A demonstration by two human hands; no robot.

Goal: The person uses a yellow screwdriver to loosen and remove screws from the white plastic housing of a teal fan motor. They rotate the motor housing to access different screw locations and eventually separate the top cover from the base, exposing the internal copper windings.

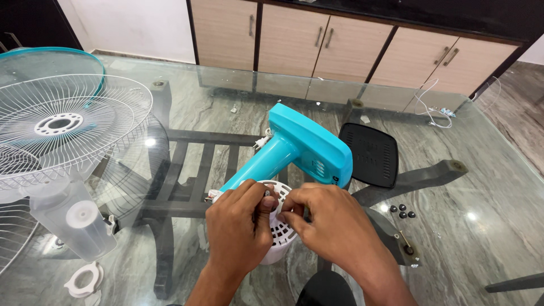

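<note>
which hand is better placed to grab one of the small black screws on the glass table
Right, probably. The black screws lie on the glass table just right of the right hand; the left hand sits farther off, pinching the fan motor's shaft.

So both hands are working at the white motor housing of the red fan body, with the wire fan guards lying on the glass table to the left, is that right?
One detail is wrong: the fan body is turquoise, not red, as the head view shows. The rest holds: the left hand and right hand work at the white motor housing, and the wire fan guards lie left on the glass table.

Glass-topped table [481,170], grey marble floor [524,107], beige wooden cabinets [345,48], white wall [136,25]
</note>
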